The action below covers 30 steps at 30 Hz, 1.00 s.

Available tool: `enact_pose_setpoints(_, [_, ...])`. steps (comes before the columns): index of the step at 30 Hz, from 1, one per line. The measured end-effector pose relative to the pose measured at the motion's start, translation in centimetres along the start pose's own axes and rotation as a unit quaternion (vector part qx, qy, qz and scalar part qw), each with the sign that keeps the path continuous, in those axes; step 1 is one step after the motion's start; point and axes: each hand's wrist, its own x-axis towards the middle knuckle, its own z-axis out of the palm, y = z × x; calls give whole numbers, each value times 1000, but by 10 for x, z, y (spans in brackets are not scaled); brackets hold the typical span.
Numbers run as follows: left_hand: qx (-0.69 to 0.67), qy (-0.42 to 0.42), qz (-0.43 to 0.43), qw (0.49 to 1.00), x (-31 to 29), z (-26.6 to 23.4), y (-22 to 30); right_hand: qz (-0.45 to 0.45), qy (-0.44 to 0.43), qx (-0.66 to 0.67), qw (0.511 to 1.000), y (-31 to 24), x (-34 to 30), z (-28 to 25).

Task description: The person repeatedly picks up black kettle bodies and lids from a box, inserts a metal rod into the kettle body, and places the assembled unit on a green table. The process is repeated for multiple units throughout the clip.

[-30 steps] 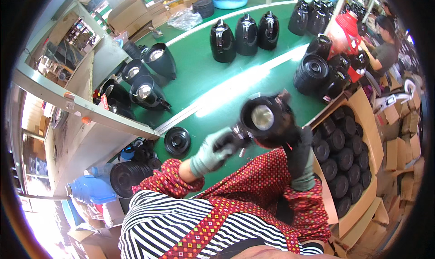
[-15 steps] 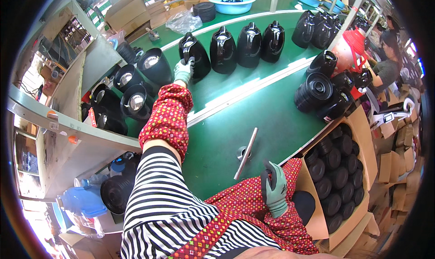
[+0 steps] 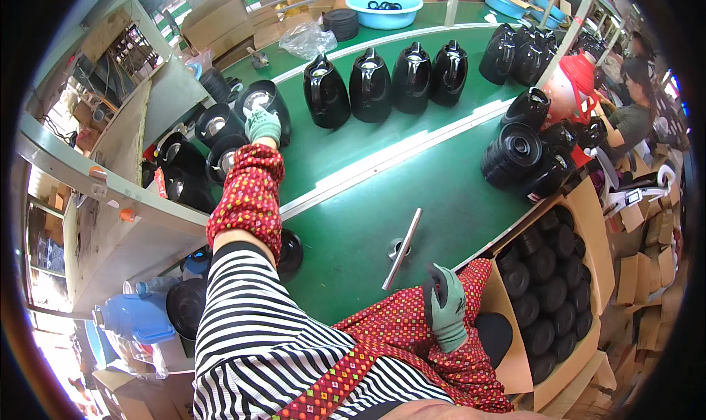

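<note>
Left hand (image 3: 262, 124) gloved, stretched far out, fingers closed over rim of black jug (image 3: 266, 104) on green worktop (image 3: 353, 229). Right hand (image 3: 446, 307) gloved, loosely open, empty, near metal bar (image 3: 402, 248).

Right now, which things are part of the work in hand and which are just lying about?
In hand:
left hand on an open black jug body
right hand by the metal bar tool

Lying about:
blue basin
clear plastic bag
blue jug

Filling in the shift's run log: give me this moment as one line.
left hand: gloved, on open-topped black jug body | right hand: gloved, empty, near table edge | silver metal bar tool: lying on green table
</note>
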Motion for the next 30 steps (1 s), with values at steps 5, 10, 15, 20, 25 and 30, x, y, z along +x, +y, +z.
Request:
enact_pose_setpoints(5, [-124,-13,218,968,-92,-29,7,83,36,125,988,-6,14,-22])
enact_pose_setpoints(10, [-246,-79,464,847,-219,-164,37,59,45,209,975,-21,64,-60])
enact_pose_setpoints(15, [-234,-183,637,712,-288,-235,78,178,-10,257,950,-61,84,-97])
enact_pose_setpoints(20, [-294,-252,734,558,-330,-248,110,204,-127,433,869,-57,36,-153])
enact_pose_setpoints(25, [-503,-440,435,603,-345,-176,114,191,41,564,802,-15,-69,-163])
enact_pose_setpoints(30, [-428,-739,258,452,-393,-134,121,170,82,649,737,3,-126,-152])
